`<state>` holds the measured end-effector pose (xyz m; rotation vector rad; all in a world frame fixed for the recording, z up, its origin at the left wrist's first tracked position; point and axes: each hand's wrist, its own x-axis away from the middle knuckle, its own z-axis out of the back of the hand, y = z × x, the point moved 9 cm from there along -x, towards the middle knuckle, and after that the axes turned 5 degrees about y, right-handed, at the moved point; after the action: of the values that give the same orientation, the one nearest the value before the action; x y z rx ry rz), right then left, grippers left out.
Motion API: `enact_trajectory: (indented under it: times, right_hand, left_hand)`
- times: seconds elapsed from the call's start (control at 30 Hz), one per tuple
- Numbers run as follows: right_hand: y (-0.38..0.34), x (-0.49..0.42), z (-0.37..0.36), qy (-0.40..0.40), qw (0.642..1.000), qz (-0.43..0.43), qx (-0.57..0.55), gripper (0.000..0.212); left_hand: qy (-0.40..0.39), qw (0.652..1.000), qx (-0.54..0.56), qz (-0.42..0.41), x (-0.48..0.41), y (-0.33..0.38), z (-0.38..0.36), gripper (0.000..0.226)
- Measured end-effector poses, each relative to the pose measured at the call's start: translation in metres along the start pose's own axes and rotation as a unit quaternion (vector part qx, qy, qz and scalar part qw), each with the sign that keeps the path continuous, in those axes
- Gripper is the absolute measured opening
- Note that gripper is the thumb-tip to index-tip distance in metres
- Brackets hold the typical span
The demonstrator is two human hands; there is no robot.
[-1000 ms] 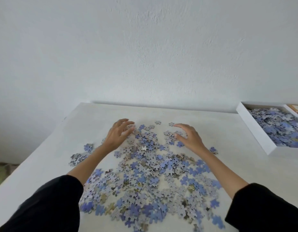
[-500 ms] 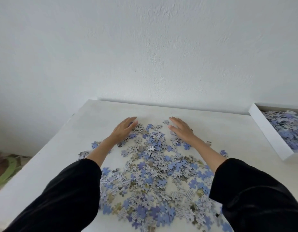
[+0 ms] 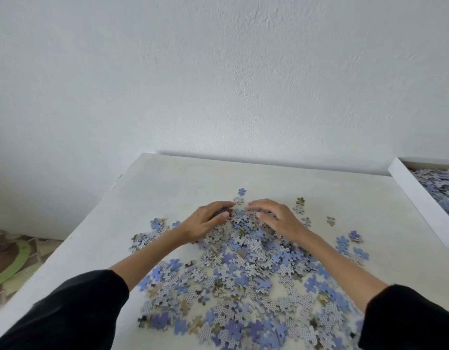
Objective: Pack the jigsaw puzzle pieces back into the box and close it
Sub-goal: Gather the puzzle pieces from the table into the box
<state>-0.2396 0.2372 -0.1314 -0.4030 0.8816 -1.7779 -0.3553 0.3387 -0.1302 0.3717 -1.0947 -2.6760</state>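
Left hand [image 3: 205,223] and right hand [image 3: 281,219] curl round loose blue-and-grey cardboard puzzle pieces [image 3: 243,269], cupped, probably to gather a handful. Open white cardboard box [image 3: 420,200] sits right, part-filled.

One table [image 3: 167,183] carries one box [image 3: 420,198] and loose pieces [image 3: 243,274] too many to count, plainly over a hundred, with more heaped inside the box. One left hand [image 3: 205,221] and one right hand [image 3: 277,218] show, with two black sleeves [image 3: 67,311].
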Motion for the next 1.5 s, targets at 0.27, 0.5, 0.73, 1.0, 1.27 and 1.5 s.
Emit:
enact_trajectory:
  times: [0.27,0.5,0.73,1.0,1.27,1.5]
  right_hand:
    - [-0.011,-0.045,-0.008,-0.051,0.994,-0.046,0.082,0.040]
    - [-0.017,-0.017,-0.028,-0.056,0.991,0.006,0.119,0.046]
    - [-0.027,0.001,0.001,0.038,0.995,0.021,0.091,0.032]
    - [0.057,0.032,0.081,0.141,0.972,-0.116,0.147,0.055]
    - [0.048,0.040,0.038,0.064,0.974,-0.101,0.194,0.043]
    - [0.026,0.048,0.047,0.082,0.990,-0.070,0.095,0.040]
  left_hand:
    - [0.077,0.994,0.049,0.059,-0.009,-0.019,0.024,0.070]
    - [0.047,0.999,-0.024,0.013,0.008,-0.013,0.015,0.091]
    - [0.048,0.999,0.001,0.007,0.024,-0.005,0.032,0.096]
    - [0.151,0.983,-0.055,0.085,0.086,-0.074,0.101,0.095]
    - [0.124,0.982,-0.112,0.089,0.080,-0.062,0.069,0.102]
    - [0.071,0.996,-0.022,0.041,0.058,-0.027,0.040,0.096]
